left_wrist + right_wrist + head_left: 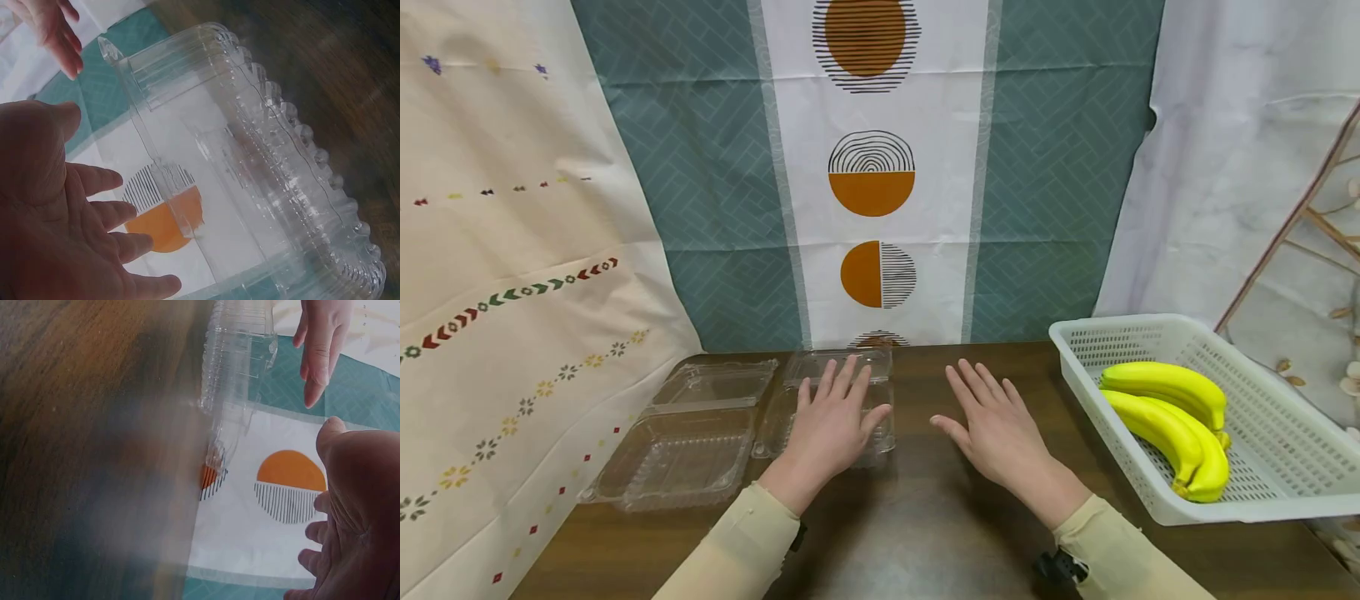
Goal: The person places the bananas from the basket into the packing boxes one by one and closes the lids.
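My left hand (829, 421), fingers straight and spread, hovers over the right-hand clear plastic clamshell container (250, 169) and holds nothing. That container (880, 417) stands with its lid folded back, partly hidden by the hand. To its left sits a second opened clear container (688, 458). My right hand (1000, 429) is held over the bare wood right of the containers, palm down, fingers extended, with nothing in it. Several yellow bananas (1165, 383) lie in a white perforated basket (1285, 442), to the right of the right hand.
All of it stands on a dark brown wooden table (917, 533). A teal and white curtain with orange circles (872, 192) hangs behind the table's back edge. Patterned cream cloth (512, 333) borders the left side, and a pale cloth (1240, 183) the right.
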Motion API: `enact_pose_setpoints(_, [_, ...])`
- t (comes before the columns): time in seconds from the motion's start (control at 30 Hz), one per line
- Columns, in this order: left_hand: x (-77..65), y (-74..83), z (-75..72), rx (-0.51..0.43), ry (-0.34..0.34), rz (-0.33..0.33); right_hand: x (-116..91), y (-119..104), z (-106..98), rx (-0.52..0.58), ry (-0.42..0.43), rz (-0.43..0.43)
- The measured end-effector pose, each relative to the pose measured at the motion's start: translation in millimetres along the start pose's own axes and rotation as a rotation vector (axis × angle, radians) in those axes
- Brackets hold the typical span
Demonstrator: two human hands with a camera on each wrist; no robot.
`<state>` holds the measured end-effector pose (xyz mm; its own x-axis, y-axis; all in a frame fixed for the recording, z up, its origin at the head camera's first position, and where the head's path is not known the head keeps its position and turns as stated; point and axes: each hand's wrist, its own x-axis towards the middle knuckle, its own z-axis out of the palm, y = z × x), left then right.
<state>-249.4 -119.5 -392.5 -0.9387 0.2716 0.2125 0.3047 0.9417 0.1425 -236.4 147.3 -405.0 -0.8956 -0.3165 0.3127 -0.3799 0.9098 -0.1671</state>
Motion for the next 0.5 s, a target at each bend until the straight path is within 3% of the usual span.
enact_pose_setpoints(0.5, [-3.7, -7.9, -1.1, -0.006, 0.005, -0.010, 1.4, -5.4, 4.8, -0.007, -0.001, -0.014])
